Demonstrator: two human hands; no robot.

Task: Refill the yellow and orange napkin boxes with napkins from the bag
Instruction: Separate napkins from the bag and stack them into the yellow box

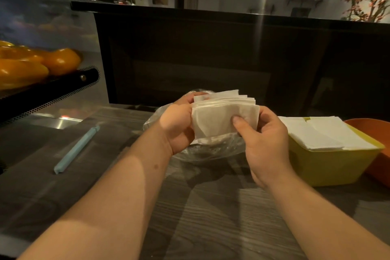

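Grey wood-grain counter (211, 217) fills the foreground, crossed by two bare forearms. Left hand (179, 126) and right hand (266, 139) meet above a crumpled clear plastic bag (211, 152) that lies on the counter. Between them they clamp a stack of white napkins (219, 116). The left hand's fingers curl round the stack's left edge. The right thumb presses on the front sheet, and its other fingers are hidden behind the stack. The stack stands on edge, broad face toward the camera, long axis running left to right, its upper edges fanned slightly apart. A pale blue stick (76, 150) lies on the counter well to the left.

Just beside the right hand, on its right, sits the yellow box (333, 164), already topped with flat napkins (325, 133) that rise above its rim. The orange box (375, 133) stands beyond and to the right, partly hidden by the yellow one; its contents cannot be seen. Both boxes lie rightward of the grip, so the right hand is nearer. Judged from this, the stack must travel right and be tipped flat, probably into the orange box. Orange fruit (31, 65) on a perforated tray occupies the far left.
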